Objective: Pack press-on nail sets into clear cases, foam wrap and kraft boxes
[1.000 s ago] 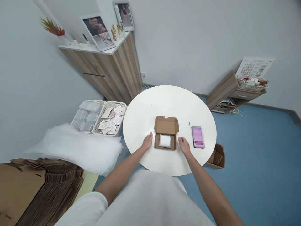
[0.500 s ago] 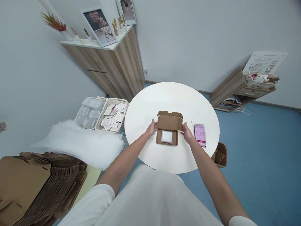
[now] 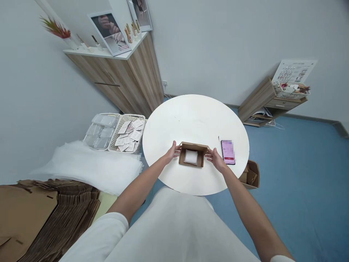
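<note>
A small brown cardboard box (image 3: 203,160) stands on the round white table (image 3: 188,112), its lid raised steeply at the back. Inside lies a white, pillow-like packet (image 3: 191,157). At the box's left side is my left hand (image 3: 171,152), thumb up and fingers stretched out, the fingertips by the lid's side flap. My right hand (image 3: 216,160) mirrors it on the right, fingers apart and reaching to the other flap. Neither hand is wrapped round the box. A phone with a pink screen (image 3: 228,152) lies just right of my right hand.
Left of the table are a basket of printed cards (image 3: 128,136), a basket of clear packets (image 3: 102,131), white sheets (image 3: 89,165) and stacked flat cardboard (image 3: 73,214). An open carton (image 3: 252,174) stands beyond the table's right edge. Cabinets (image 3: 131,76) line the wall.
The box lid has swung up and forward from lying back to a steep angle. Both hands have stayed at its sides. The view has shifted slightly.
</note>
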Action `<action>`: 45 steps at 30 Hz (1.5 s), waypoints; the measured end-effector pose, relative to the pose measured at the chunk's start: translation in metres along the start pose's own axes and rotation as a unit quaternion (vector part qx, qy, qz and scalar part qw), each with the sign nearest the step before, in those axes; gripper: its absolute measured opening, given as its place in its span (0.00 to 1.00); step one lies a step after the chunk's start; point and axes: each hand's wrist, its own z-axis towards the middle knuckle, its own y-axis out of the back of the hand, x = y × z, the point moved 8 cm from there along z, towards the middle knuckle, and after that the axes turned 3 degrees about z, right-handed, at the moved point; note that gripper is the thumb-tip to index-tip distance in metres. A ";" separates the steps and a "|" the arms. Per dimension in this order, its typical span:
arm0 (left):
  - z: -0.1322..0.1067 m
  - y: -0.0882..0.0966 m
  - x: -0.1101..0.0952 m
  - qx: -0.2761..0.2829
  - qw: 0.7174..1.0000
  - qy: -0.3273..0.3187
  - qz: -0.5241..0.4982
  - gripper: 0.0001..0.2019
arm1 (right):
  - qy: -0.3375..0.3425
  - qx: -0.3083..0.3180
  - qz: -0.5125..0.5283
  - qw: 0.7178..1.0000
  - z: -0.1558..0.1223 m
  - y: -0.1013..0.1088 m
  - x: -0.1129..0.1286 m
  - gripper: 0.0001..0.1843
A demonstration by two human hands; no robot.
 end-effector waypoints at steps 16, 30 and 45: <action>-0.008 -0.008 0.029 -0.043 0.991 0.007 0.130 0.25 | -0.070 -0.039 -0.089 0.993 -0.018 -0.005 -0.034 0.29; -0.005 -0.016 0.057 -0.118 0.930 0.015 0.347 0.26 | -0.025 -0.121 -0.305 0.944 -0.017 -0.009 -0.058 0.28; -0.028 -0.023 0.037 -0.093 0.958 -0.091 0.257 0.14 | -0.003 -0.087 -0.214 0.973 -0.042 -0.018 -0.044 0.21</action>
